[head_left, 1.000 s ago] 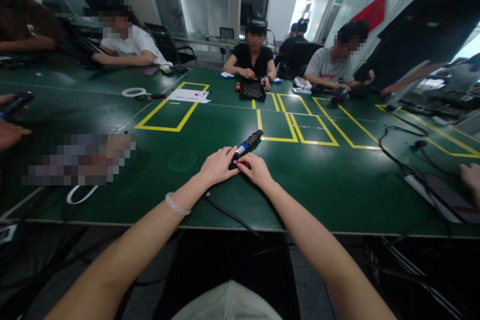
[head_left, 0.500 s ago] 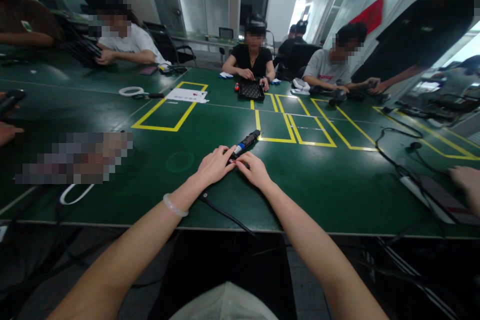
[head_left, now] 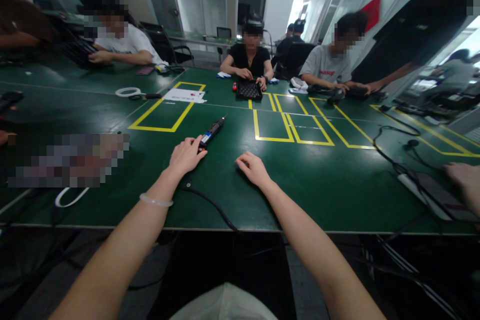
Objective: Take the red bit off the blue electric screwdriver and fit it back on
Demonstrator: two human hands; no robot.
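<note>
My left hand [head_left: 185,155] grips the rear end of a black pen-shaped electric tool [head_left: 212,130] with a blue label. The tool lies slanted on the green table [head_left: 322,180], tip pointing away and to the right. Its black cable [head_left: 210,205] trails back past my left wrist to the table's near edge. A pale bangle sits on that wrist. My right hand [head_left: 254,168] rests on the table to the right of the tool, apart from it. Its fingers are curled in, and whatever they may hold is hidden.
Yellow tape rectangles [head_left: 167,110] mark the table's middle. A white paper [head_left: 184,95] and a white ring [head_left: 127,92] lie at far left. A person opposite works at a black tray [head_left: 249,91]. Cables and a power strip [head_left: 423,182] lie at right, by another person's hand [head_left: 463,177].
My hands have parted. The left hand has carried the tool leftward and farther away, while the right hand has let go of it and stayed in place.
</note>
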